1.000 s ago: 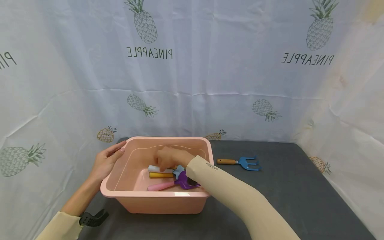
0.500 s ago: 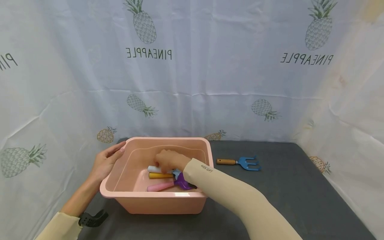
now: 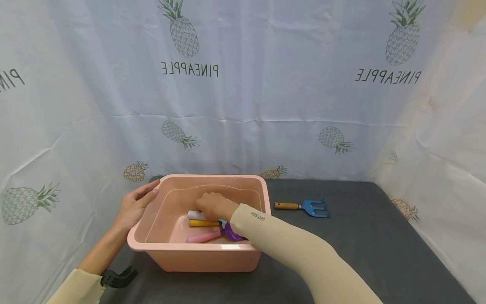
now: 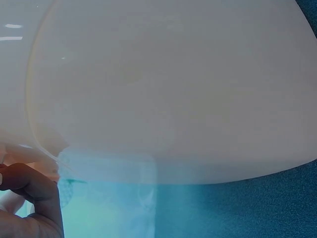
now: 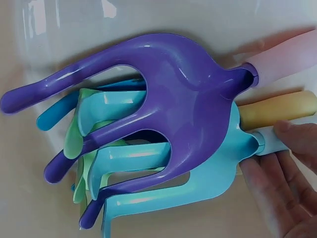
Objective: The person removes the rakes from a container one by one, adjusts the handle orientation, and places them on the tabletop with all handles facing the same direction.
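A pink plastic basin [image 3: 205, 259] stands on the dark table, and my left hand [image 3: 132, 207] grips its left rim. Inside it, my right hand [image 3: 215, 205] holds the white handle of a light blue hand fork [image 5: 220, 171], thumb above and fingers below in the right wrist view. Across that fork lies a purple hand fork [image 5: 190, 99] with a pink handle. Beneath both are light green tines [image 5: 74, 144], a darker blue tine [image 5: 59, 109] and a yellow handle [image 5: 280, 109]. Which tines belong to the yellow handle is hidden.
Right of the basin, a blue hand fork [image 3: 313, 208] with a wooden handle lies on the dark table [image 3: 364, 253]. White pineapple-print cloth [image 3: 284, 97] hangs behind and along both sides.
My right hand has shifted slightly on the white handle, and its forearm has swung a little left and down, covering more of the purple fork. My left hand keeps its place on the rim.
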A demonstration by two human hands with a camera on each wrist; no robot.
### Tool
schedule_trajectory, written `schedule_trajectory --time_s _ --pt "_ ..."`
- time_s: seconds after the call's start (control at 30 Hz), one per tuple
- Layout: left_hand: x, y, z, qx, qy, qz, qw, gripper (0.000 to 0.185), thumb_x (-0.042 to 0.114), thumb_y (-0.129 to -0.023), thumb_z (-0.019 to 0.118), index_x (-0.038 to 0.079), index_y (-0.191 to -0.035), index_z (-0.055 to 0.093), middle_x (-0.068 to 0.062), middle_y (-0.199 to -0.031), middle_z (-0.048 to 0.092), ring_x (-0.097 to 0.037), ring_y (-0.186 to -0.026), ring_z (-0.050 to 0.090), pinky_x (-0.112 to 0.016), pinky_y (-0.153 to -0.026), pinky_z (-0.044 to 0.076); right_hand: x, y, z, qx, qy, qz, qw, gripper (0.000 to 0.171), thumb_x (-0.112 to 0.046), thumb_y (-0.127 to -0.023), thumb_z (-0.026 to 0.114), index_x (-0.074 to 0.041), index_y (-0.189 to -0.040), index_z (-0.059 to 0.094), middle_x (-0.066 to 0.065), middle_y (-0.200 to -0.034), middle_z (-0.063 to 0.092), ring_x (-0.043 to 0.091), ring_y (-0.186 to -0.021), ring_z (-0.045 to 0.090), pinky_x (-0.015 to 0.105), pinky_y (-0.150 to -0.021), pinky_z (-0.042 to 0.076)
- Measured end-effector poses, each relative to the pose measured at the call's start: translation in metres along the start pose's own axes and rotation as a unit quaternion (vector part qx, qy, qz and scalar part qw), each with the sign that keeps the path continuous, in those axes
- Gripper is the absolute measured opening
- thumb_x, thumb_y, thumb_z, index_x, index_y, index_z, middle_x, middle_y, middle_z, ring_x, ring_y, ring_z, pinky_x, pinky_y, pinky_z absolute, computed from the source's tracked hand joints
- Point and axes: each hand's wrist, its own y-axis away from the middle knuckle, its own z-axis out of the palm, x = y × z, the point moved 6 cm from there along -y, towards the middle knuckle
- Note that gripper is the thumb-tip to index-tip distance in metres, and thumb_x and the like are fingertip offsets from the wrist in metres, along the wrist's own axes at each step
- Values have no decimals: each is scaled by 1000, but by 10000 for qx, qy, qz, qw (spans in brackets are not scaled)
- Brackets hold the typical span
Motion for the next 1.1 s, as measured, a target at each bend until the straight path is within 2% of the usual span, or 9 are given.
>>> schedule_trajectory --time_s 0.17,0.43,0.63,0.9,1.1 --pt "-1 -1 0 -9 87 17 10000 65 46 -106 57 9 -157 45 9 -138 60 17 -100 61 -11 -84 56 0 -1 -1 130 -109 -129 9998 3 -18 -96 72 -19 -97 70 -4 -78 55 11 -74 56 17 -67 44" --pt "-3 -2 0 28 219 8 9998 64 45 -105 58 9 -157 46 27 -122 60 17 -101 61 -11 -84 56 -4 -2 -7 303 75 -290 9991 8 -20 -95 75 -22 -103 73 -5 -78 59 10 -71 58 15 -61 46" --pt "-3 -3 0 36 138 46 9999 64 46 -105 58 9 -156 46 18 -131 61 18 -101 60 -10 -84 55 -4 -2 -11 230 61 -337 9992 12 -22 -94 76 -21 -103 68 -4 -82 57 11 -74 59 16 -64 47" --pt "-2 -3 0 14 217 105 9997 64 44 -106 58 8 -156 46 25 -126 60 19 -104 59 -9 -85 55 -5 -3 -13 219 -65 -523 9984 19 -19 -94 76 -22 -109 65 -5 -88 60 10 -75 61 14 -63 48" --pt "-2 -3 1 5 154 76 9999 63 44 -106 57 9 -157 45 18 -132 60 19 -104 59 -9 -85 55 -3 -4 -17 146 2 -358 9993 26 -13 -93 76 -25 -112 62 -7 -109 61 13 -88 58 18 -72 51"
